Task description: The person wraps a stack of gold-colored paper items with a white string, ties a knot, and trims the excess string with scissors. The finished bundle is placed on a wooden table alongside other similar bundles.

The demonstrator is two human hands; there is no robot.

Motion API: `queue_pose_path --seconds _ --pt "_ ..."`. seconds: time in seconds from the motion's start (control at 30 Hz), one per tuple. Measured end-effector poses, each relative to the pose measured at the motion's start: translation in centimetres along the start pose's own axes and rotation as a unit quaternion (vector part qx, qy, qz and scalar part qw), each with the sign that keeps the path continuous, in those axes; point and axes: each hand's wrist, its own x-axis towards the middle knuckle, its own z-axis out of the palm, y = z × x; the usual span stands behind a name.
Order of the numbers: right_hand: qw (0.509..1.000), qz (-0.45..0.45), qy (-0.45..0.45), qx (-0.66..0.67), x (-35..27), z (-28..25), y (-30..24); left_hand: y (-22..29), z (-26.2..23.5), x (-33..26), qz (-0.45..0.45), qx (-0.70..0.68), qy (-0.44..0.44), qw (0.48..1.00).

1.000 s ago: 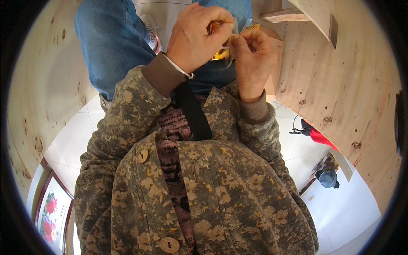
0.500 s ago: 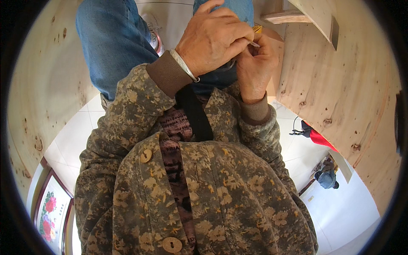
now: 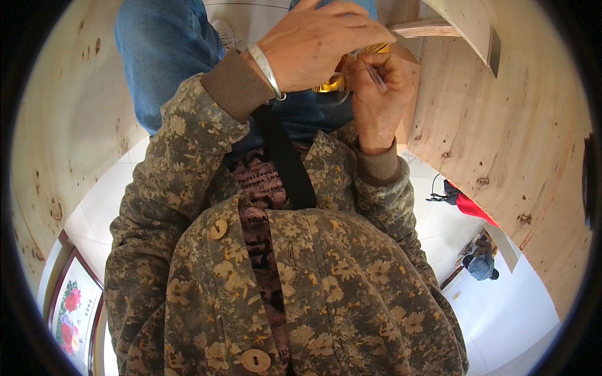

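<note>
Hands meet at twelve o'clock, close together above the lap. The left hand (image 3: 320, 47) lies palm down with its fingers curved over a shiny yellow-gold object (image 3: 335, 78), touching its top; how tightly they grip cannot be told, because the hand hides most of the piece. A silver bangle (image 3: 266, 70) circles that wrist just above the brown knitted cuff (image 3: 235, 88). The right hand (image 3: 379, 94) sits just beside it at one o'clock, fingers clenched into a pinch around a thin, pale strip or stick (image 3: 374, 74) that slants across them; its tip reaches toward the yellow-gold object. That object is wedged between the two hands, over the blue jeans (image 3: 160, 62), and only its lower edge shows.

Both sleeves belong to a flowered olive jacket (image 3: 313, 294) with round wooden buttons (image 3: 218, 229), filling the view from the centre down to six o'clock. A black strap (image 3: 285, 163) runs down the chest. Pale wooden panels (image 3: 495, 138) curve along three o'clock and nine o'clock. At seven o'clock a framed flower picture (image 3: 72, 304) shows, and at four o'clock a red and dark cloth (image 3: 464, 200) lies on the white floor (image 3: 508, 313)
</note>
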Motion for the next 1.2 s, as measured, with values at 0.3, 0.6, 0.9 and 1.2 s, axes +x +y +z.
queue_pose_path --seconds 0.3,0.6,0.9,1.2 --pt "0.998 0.022 -0.024 0.059 0.1 -0.3 0.2 -0.9 0.2 0.6 0.009 0.038 -0.058 0.998" --pt "0.998 -0.010 -0.028 0.063 0.1 -0.1 0.4 -1.2 0.6 0.6 0.041 -0.012 -0.026 0.999" --pt "0.997 0.024 -0.048 0.057 0.2 -0.4 0.3 -2.2 0.5 0.5 0.079 0.012 -0.010 0.997" --pt "0.998 0.037 -0.058 -0.005 1.0 -0.8 0.6 -1.7 0.1 0.8 0.083 0.167 0.043 0.982"
